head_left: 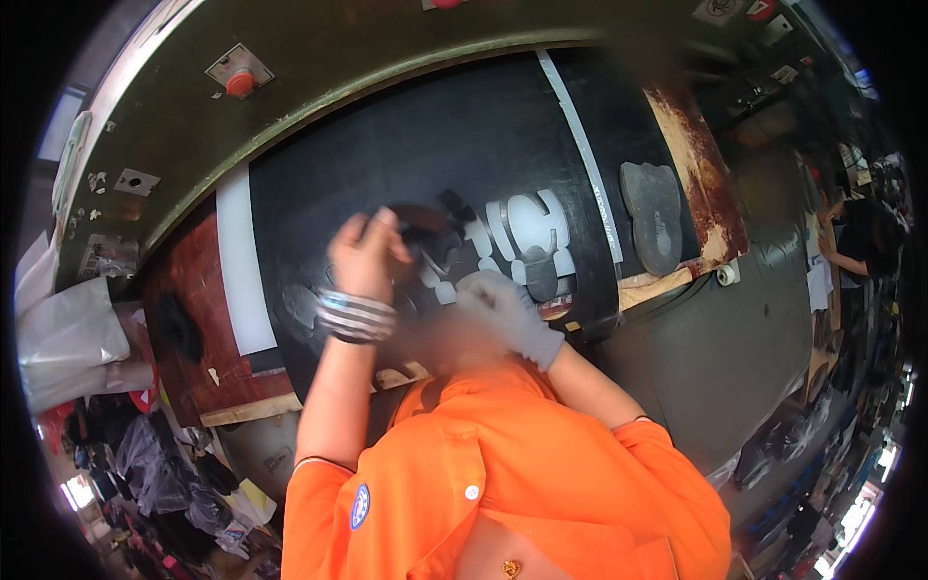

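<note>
A black sheet [387,135] covers the work surface before me. My left hand [365,253], bare with a striped band at the wrist, is raised over it, fingers bent and apart. Beside its fingertips is a dark curved piece [425,218]; I see no clear grip on it. My right hand [498,304], in a grey glove, is lower and close to my body; its fingers are blurred. Several white cut shapes [527,222] lie beyond and beside the glove. A dark rounded piece [539,275] is among them.
At the right lies a dark grey sole-shaped piece [652,217], past a pale strip [580,145]. A white strip [244,261] borders the sheet's left side. The green machine body [319,58] spans the far side, with a red button [240,84]. Another person [860,237] is at far right.
</note>
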Demonstrator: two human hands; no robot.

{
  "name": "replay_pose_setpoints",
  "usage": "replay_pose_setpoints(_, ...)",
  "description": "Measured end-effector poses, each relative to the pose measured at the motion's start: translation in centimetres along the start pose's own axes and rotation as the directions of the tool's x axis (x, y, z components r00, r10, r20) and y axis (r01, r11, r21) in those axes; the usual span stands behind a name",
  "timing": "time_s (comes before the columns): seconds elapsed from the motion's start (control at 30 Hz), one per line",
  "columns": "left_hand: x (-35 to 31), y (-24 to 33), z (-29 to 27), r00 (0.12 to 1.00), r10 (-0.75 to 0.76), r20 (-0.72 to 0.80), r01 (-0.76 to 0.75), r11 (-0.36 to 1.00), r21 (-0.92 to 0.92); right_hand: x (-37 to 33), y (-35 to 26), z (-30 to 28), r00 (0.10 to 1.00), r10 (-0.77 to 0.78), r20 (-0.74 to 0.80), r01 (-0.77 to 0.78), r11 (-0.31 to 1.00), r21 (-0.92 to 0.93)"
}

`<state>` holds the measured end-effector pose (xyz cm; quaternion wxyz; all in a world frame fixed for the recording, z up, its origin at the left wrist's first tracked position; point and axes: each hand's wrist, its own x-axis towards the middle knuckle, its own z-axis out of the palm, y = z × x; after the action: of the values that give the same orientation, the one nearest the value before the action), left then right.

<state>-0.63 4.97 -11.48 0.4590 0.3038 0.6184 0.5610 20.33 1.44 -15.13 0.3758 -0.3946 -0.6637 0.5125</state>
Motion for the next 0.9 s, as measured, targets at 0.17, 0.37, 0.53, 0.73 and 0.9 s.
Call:
replay_pose_setpoints(0.17, 3.1, 10.6, -5.3, 0.933, 0.36, -0.025, -0.358, 0.913, -0.196, -0.4, 0.6, -0.2, 0.987, 0.159, 0.029, -0.161, 0.986, 0.051)
replay_pose_setpoints(0.37, -1.2, 7.2, -7.2, 0.762, 0.635, 0.13, -0.594, 0.603, 0.532, -0.4, -1.9, -0.2, 0.882, 0.384, 0.274, -0.372, 0.923, -0.096)
replay_pose_setpoints(0.53, -8.0, -3.8, -5.2, 0.602, 0.439, 0.667, -0.795, 0.242, 0.557, 1.0, -0.1, 1.6, 0.654, 0.507, 0.561, -0.755, 0.39, 0.528)
replay_pose_setpoints(0.73, -7.1, -7.1, -6.8, 0.901, 0.362, 0.238, -0.433, 0.744, 0.509, 0.2, -0.6, 3.9, 0.911, 0.322, 0.26, -0.388, 0.881, 0.269)
replay_pose_setpoints(0.9, -3.0, -5.4, -7.3, 0.996, -0.064, 0.062, 0.063, 0.998, 0.021, -0.4, -3.3, 6.3, 0.918, -0.052, 0.393, 0.295, 0.752, -0.589)
